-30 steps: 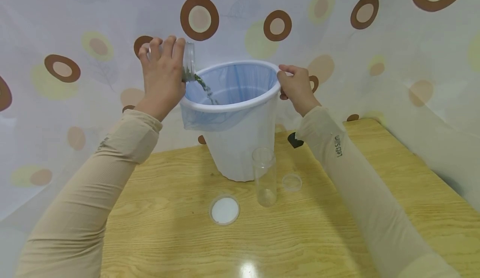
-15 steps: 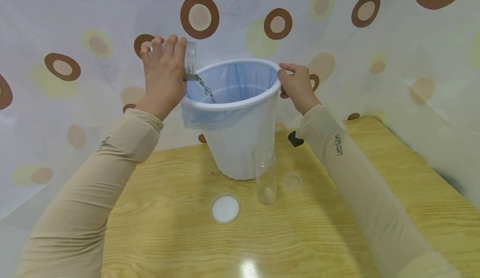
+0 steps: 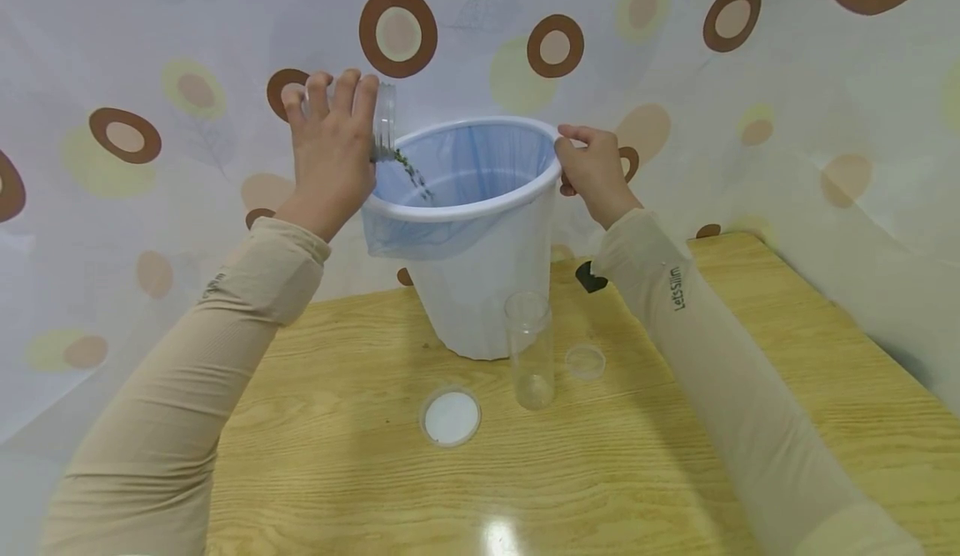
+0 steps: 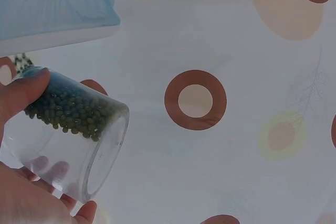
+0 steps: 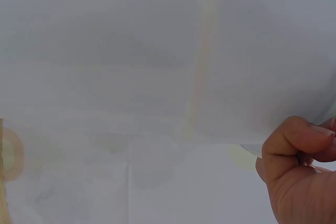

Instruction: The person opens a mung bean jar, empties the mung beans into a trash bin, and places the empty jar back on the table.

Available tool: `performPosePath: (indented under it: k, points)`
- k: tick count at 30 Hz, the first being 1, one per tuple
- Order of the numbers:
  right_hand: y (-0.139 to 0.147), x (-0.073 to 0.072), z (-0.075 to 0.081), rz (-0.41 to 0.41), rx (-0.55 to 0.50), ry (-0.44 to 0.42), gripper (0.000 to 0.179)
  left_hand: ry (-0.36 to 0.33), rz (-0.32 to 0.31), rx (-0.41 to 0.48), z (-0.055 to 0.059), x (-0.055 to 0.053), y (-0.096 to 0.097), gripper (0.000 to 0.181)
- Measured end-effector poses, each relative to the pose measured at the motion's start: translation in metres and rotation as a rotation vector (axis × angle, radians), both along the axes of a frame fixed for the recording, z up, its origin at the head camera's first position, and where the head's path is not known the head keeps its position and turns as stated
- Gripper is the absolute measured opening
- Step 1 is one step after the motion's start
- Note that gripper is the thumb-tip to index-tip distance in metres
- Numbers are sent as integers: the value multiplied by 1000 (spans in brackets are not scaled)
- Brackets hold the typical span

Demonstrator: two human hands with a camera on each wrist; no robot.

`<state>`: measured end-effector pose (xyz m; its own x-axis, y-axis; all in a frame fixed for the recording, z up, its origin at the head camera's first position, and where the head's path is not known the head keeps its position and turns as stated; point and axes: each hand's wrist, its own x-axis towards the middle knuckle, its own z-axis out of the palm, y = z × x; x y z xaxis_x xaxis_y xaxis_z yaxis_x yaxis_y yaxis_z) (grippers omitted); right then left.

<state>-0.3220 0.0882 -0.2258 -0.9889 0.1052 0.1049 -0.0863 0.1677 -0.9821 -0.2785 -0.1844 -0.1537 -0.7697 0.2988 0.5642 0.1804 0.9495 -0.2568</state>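
Note:
My left hand (image 3: 333, 143) grips a clear jar (image 3: 386, 118), tipped on its side with its mouth over the left rim of a white bin (image 3: 487, 289). A thin stream of small green beans (image 3: 414, 176) falls from the jar into the bin. In the left wrist view, more green beans (image 4: 68, 111) lie along one side of the jar, thumb and fingers around it. A bluish bag (image 3: 420, 239) lines the bin and folds over its rim. My right hand (image 3: 592, 168) pinches the bin's right rim; its fingertips are partly hidden in the right wrist view.
A clear, uncapped jar (image 3: 531, 373) stands upright in front of the bin. Beside it lie a clear lid (image 3: 585, 362) and a round lid with a white disc (image 3: 452, 418). A black scrap (image 3: 592, 278) sits behind, near the right sleeve. A patterned sheet backs the wooden table (image 3: 360, 473).
My left hand and the tipped jar have shifted slightly to the right, with beans falling throughout. The right hand keeps its place on the rim.

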Motion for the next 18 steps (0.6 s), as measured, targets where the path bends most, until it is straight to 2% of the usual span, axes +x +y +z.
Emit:
performPosePath:
  k: [18]
  points:
    - [2, -1, -3, -2, -3, 11, 46, -14, 25, -25, 0, -1, 4, 76]
